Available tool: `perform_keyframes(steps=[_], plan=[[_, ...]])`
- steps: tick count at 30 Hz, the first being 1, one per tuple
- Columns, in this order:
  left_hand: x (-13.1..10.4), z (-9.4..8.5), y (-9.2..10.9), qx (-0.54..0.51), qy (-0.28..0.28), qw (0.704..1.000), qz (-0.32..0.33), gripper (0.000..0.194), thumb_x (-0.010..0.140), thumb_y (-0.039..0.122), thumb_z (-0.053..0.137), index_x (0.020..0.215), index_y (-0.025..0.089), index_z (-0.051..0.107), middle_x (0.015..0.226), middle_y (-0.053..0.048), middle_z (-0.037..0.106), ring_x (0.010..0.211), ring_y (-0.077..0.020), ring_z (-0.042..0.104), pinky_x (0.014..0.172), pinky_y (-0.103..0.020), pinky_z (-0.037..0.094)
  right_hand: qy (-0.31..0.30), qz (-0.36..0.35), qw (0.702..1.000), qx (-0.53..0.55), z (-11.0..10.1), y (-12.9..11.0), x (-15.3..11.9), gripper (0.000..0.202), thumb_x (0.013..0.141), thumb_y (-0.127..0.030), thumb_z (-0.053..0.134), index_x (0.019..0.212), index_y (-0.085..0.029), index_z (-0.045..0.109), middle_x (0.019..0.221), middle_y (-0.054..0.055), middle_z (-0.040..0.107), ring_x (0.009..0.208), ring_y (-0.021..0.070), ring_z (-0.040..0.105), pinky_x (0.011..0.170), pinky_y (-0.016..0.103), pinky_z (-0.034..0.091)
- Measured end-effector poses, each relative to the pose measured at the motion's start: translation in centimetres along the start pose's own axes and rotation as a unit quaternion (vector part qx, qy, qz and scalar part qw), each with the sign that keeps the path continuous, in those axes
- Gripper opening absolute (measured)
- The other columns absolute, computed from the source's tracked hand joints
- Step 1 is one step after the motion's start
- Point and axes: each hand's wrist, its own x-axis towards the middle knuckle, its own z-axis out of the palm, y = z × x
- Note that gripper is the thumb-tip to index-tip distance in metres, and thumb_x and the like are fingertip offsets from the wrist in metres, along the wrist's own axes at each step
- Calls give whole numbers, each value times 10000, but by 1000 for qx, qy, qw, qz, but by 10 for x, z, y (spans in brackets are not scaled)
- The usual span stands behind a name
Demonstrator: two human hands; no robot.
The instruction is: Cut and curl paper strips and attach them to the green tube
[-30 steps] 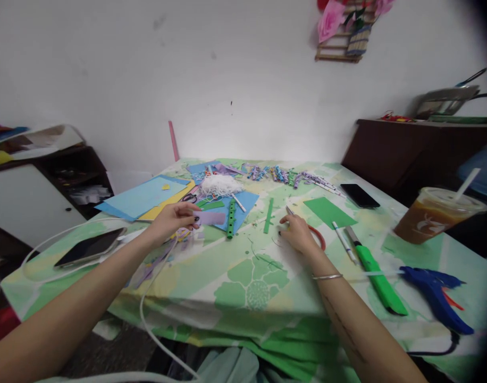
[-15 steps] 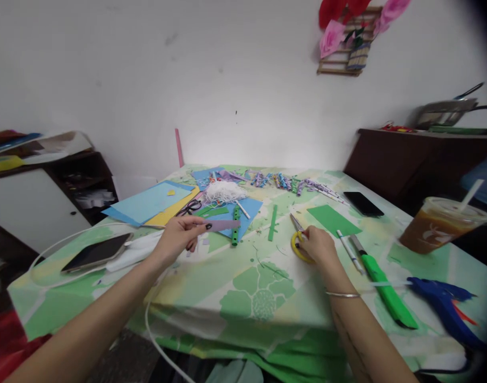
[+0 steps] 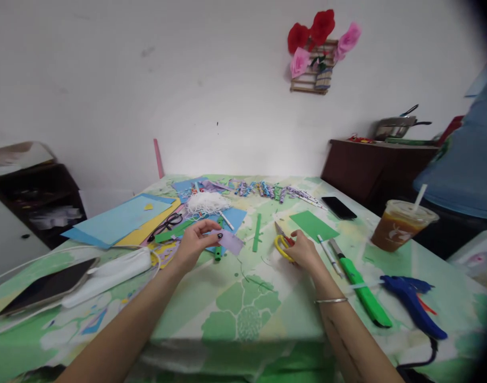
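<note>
My left hand (image 3: 193, 246) pinches a small piece of purple paper (image 3: 231, 242) between thumb and fingers, above the table. Partly hidden behind that paper is a green strip with holes (image 3: 218, 254). To the right, my right hand (image 3: 306, 254) has its fingers closed on scissors (image 3: 282, 248) with yellow and red handles, their blades pointing away from me near the tabletop. A narrow green paper strip (image 3: 257, 233) lies between my hands. Just beyond the right hand is a green paper sheet (image 3: 314, 225).
White string (image 3: 207, 203), curled paper pieces (image 3: 263, 189), glasses (image 3: 167, 226) and coloured sheets (image 3: 116, 213) lie farther back. Phones (image 3: 48, 284) (image 3: 339, 208) lie at both sides. At right are a pen (image 3: 330, 256), a green cutter (image 3: 365, 292), a blue glue gun (image 3: 414, 306) and a drink cup (image 3: 403, 226).
The view has shifted to the right. The purple paper has turned in my left hand, now angled downward with its broad face showing. My right hand stays at the scissors.
</note>
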Motion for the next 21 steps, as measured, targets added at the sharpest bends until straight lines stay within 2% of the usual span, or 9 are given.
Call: perform_keyframes(steps=[4, 7, 9, 11, 13, 15, 18, 21], plan=[[-13, -12, 11, 32, 9, 999, 4, 404, 595, 263, 775, 929, 157, 573, 779, 4, 642, 625, -130, 632, 591, -270, 553, -79, -38, 986, 144, 0, -18, -15, 607, 688, -348, 637, 1243, -197, 440, 760, 15, 605, 465, 98, 494, 422, 208, 350], [-25, -27, 23, 55, 44, 997, 10, 504, 581, 242, 783, 1006, 167, 523, 698, 18, 652, 551, -118, 600, 501, -225, 496, -163, -101, 950, 245, 6, -37, -37, 627, 695, -381, 619, 1273, -241, 422, 750, -27, 559, 441, 57, 417, 428, 196, 352], [-31, -36, 29, 72, 79, 994, 13, 442, 573, 245, 789, 931, 153, 547, 615, 24, 640, 506, -111, 578, 480, -211, 461, -265, -144, 874, 382, 16, -49, -56, 719, 625, -310, 668, 1283, -261, 382, 772, -38, 529, 475, 54, 404, 421, 180, 322], [-36, -43, 33, 82, 112, 990, 20, 365, 568, 260, 795, 841, 141, 584, 581, 14, 639, 489, -112, 574, 490, -217, 457, -331, -178, 827, 417, 27, -59, -77, 636, 604, -294, 693, 1187, -244, 444, 743, -40, 496, 542, 73, 438, 434, 169, 313], [-41, -49, 36, 79, 140, 987, 31, 322, 563, 271, 798, 793, 138, 615, 599, -4, 661, 500, -118, 589, 512, -228, 467, -339, -200, 821, 413, 38, -69, -97, 439, 665, -337, 667, 1051, -226, 492, 723, -44, 454, 529, 68, 399, 431, 174, 309], [-44, -54, 40, 67, 164, 983, 44, 301, 566, 273, 796, 786, 142, 636, 617, -11, 677, 523, -125, 606, 528, -232, 476, -335, -209, 822, 410, 46, -77, -115, 338, 726, -378, 632, 990, -225, 487, 710, -48, 440, 532, 72, 379, 442, 182, 311], [-47, -62, 47, 55, 180, 980, 59, 278, 573, 265, 791, 777, 138, 650, 596, -8, 675, 528, -126, 609, 527, -230, 475, -312, -241, 835, 383, 53, -85, -133, 350, 697, -365, 701, 927, -209, 489, 675, -59, 425, 581, 83, 375, 514, 198, 330], [-49, -71, 54, 61, 162, 983, 53, 301, 576, 249, 794, 808, 137, 639, 570, 2, 667, 505, -120, 605, 509, -220, 471, -314, -253, 835, 375, 58, -90, -139, 373, 676, -366, 731, 918, -199, 502, 666, -61, 427, 597, 89, 380, 543, 209, 328]])
